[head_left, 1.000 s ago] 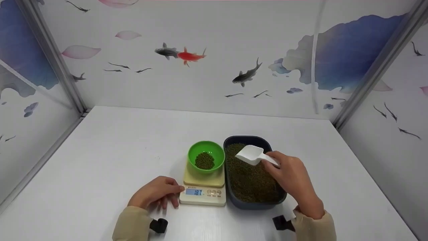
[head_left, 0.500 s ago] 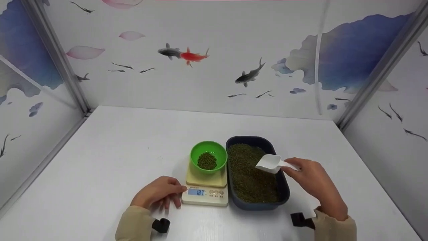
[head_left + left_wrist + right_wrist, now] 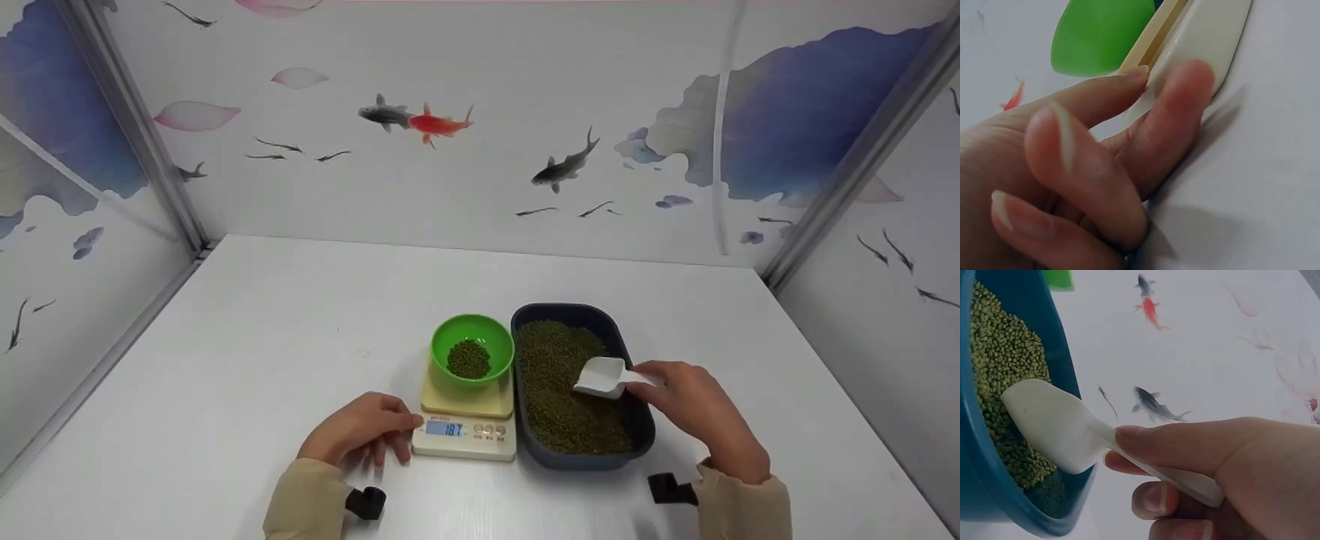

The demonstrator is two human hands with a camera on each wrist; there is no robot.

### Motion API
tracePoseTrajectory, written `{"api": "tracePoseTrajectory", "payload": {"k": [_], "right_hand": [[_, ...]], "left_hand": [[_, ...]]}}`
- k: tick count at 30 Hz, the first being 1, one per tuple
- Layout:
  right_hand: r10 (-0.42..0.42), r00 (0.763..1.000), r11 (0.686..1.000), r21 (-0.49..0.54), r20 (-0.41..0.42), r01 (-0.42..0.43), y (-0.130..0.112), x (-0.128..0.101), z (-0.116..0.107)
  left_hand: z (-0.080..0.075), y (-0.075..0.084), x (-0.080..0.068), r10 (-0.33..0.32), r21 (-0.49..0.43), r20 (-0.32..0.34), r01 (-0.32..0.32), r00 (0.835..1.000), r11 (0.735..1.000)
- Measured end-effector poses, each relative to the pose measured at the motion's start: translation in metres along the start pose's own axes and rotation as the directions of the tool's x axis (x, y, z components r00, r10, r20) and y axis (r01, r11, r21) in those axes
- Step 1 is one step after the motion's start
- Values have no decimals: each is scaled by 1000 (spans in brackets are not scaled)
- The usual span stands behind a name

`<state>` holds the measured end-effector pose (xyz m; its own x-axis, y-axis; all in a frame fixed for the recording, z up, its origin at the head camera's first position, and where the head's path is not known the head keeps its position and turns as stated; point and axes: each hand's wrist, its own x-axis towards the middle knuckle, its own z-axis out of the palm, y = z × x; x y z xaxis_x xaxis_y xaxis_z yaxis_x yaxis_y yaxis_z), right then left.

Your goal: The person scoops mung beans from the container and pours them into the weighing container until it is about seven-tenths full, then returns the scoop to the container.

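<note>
The right hand (image 3: 694, 409) pinches the white scoop (image 3: 600, 376) in the beans (image 3: 562, 390); the relaxed left hand (image 3: 356, 435) steadies the scale (image 3: 465, 435); next, lift a level scoopful to the green bowl (image 3: 472, 349)

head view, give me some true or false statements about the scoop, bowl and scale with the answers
1. The right hand holds the white scoop by its handle. True.
2. The green bowl is empty. False: a small heap of green beans lies in it.
3. The green bowl stands on the scale. True.
4. The left hand grips the dark blue tub. False: it rests against the scale's left front corner, apart from the tub.
5. The scoop's mouth is over the green bowl. False: it is down at the beans in the tub.
</note>
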<state>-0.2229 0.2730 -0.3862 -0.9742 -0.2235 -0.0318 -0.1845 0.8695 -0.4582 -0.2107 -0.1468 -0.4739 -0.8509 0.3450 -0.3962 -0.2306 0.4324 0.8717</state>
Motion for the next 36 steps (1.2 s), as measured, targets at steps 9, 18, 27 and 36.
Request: {"api": "tracePoseTrajectory", "payload": {"k": [9, 18, 27, 36], "right_hand": [[-46, 999, 999, 11, 21, 45, -1, 8, 14], [-123, 992, 989, -78, 5, 123, -13, 16, 32], [-128, 989, 983, -118, 79, 137, -31, 22, 55], [-19, 995, 994, -102, 94, 28, -30, 31, 77]], "left_hand": [[0, 0, 2, 4, -2, -1, -4, 1000, 1000], [1, 0, 1, 3, -11, 7, -3, 1000, 1000], [0, 0, 1, -3, -15, 9, 3, 1000, 1000], [-1, 0, 2, -3, -4, 6, 4, 1000, 1000]]}}
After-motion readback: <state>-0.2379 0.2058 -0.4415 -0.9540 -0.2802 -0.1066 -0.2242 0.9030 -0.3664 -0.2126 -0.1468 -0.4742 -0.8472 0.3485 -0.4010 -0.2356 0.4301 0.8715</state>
